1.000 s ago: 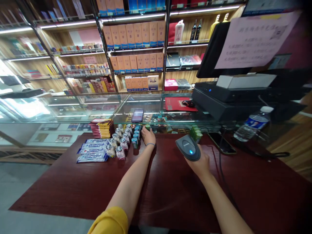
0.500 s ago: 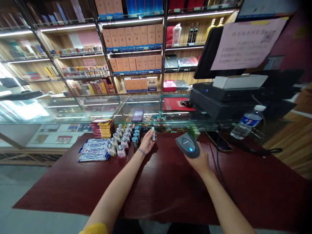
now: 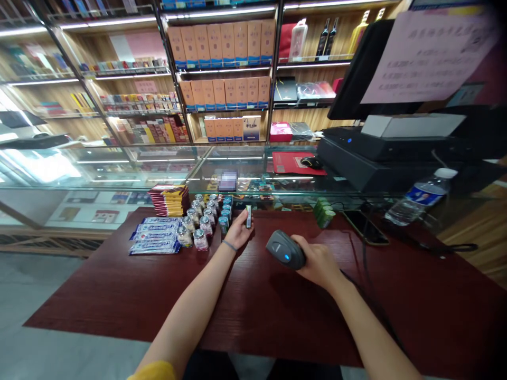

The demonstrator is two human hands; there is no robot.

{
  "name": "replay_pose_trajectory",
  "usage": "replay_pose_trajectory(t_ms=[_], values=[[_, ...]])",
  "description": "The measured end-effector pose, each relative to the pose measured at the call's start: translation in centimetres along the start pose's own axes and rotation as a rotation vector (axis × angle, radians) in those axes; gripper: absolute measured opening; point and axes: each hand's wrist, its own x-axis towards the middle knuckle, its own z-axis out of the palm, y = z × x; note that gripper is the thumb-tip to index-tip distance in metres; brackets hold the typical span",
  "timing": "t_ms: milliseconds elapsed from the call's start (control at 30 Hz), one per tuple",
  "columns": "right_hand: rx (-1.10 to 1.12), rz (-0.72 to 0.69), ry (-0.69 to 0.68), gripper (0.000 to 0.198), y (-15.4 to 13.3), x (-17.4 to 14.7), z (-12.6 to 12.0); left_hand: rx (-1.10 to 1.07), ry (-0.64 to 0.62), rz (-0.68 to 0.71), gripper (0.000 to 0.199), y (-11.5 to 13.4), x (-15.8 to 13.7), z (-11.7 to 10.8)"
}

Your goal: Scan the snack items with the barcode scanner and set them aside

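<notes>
My left hand (image 3: 240,230) is closed around a small green-and-white pack (image 3: 248,217), just right of a row of small teal packs (image 3: 225,215). My right hand (image 3: 317,258) grips a dark barcode scanner (image 3: 284,250) with a lit blue light. The scanner's nose points left toward the small pack, with a gap between them. Left of the teal packs stand several small lidded jars (image 3: 200,240). Blue-and-white sachets (image 3: 155,236) lie beside the jars, and a stack of red and yellow packets (image 3: 169,200) rises behind. Several green packs (image 3: 324,212) stand beyond my right hand.
A phone (image 3: 365,227) and a water bottle (image 3: 420,197) are on the right of the brown table (image 3: 130,306). The scanner's cable runs along the right side. A glass counter (image 3: 253,158) borders the back, with a mouse (image 3: 312,162) and a monitor (image 3: 358,68).
My right hand has moved the scanner left, toward the small pack, and turned its nose leftward. The green packs behind it are now more exposed. My left hand keeps hold of its pack.
</notes>
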Motion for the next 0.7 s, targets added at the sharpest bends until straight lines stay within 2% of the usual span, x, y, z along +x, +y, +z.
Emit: replay_pose_trajectory(t_ms=[167,367,700], values=[[0.005,-0.035,-0.015,0.056,-0.54,0.29,-0.25,-0.006,-0.022,-0.009,0.020,-0.04,0.19,-0.26],[-0.002,-0.020,-0.115,0.032,-0.46,0.34,-0.58,0.038,-0.066,0.013,0.017,-0.17,0.41,-0.10],[-0.007,0.001,-0.069,0.044,-0.10,0.25,-0.53,0.057,-0.003,0.022,0.018,-0.07,0.03,-0.05]])
